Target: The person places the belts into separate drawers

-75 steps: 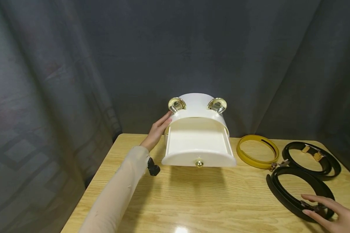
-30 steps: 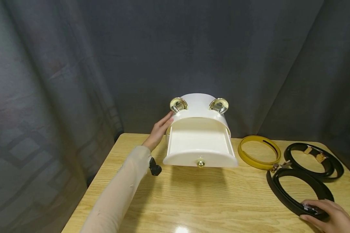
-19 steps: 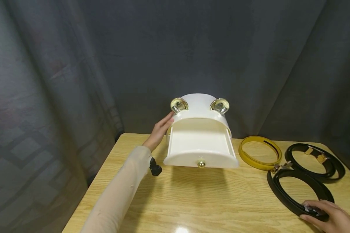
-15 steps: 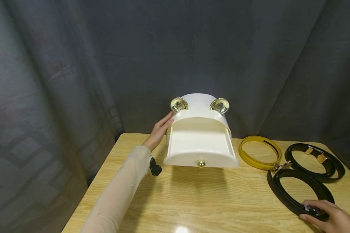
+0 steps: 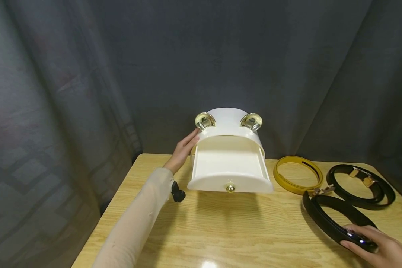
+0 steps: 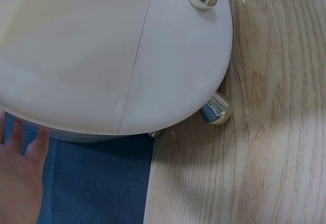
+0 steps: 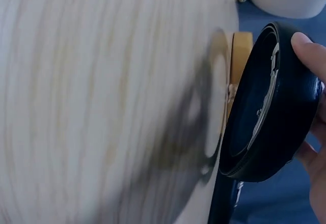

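A white round-topped case [image 5: 227, 121] with two gold ear-like loops stands at the back of the table, its drawer [image 5: 228, 160] pulled out. My left hand [image 5: 181, 150] rests on the case's left side with straight fingers. In the left wrist view, the fingertips [image 6: 38, 145] touch the white wall from below. At the right, my right hand [image 5: 385, 245] pinches a coiled black belt [image 5: 321, 221] by its buckle end, thumb on the near side. The right wrist view has this belt [image 7: 288, 117] tilted and raised above its shadow; some fingers are hidden behind it.
A coiled yellow belt [image 5: 284, 183] lies right of the case. Beside it sits another coiled black belt [image 5: 365, 204] with gold fittings [image 5: 368, 181]. A dark curtain [image 5: 194, 56] hangs behind the wooden table [image 5: 221, 230]. The drawer has a gold knob [image 5: 230, 188].
The right hand came down onto the black belt and took hold of it. In the last half second the belt has tilted and lifted off the table. The left hand stays put.
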Demonstrator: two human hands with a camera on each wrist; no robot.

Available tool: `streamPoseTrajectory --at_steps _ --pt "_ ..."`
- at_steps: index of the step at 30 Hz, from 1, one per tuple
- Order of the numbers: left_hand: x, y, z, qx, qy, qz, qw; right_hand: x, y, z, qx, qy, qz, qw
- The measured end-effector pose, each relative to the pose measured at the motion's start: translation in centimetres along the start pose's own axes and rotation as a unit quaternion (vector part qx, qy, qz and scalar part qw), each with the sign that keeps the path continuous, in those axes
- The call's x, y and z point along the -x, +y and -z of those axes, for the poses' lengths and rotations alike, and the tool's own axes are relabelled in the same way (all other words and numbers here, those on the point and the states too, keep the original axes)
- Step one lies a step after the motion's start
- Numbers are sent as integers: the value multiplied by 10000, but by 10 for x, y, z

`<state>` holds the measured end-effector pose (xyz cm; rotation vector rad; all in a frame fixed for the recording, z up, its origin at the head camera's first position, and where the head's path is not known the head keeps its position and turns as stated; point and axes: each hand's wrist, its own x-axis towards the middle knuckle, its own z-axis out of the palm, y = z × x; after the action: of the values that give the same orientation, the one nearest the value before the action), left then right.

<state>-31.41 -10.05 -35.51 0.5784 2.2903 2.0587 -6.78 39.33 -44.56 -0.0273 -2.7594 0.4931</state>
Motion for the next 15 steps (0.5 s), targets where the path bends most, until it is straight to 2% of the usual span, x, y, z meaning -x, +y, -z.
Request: streamPoseTrajectory --at_steps 8,12,15 --pt "0 0 1 24 -12 -23 10000 1 -18 13 -186 -82 90 9998" --pt "1 1 2 19 -8 -54 10000 3 -27 17 -329 264 378 9984" --pt "1 2 3 42 31 -33 10000 4 -33 19 -663 710 937 9909"
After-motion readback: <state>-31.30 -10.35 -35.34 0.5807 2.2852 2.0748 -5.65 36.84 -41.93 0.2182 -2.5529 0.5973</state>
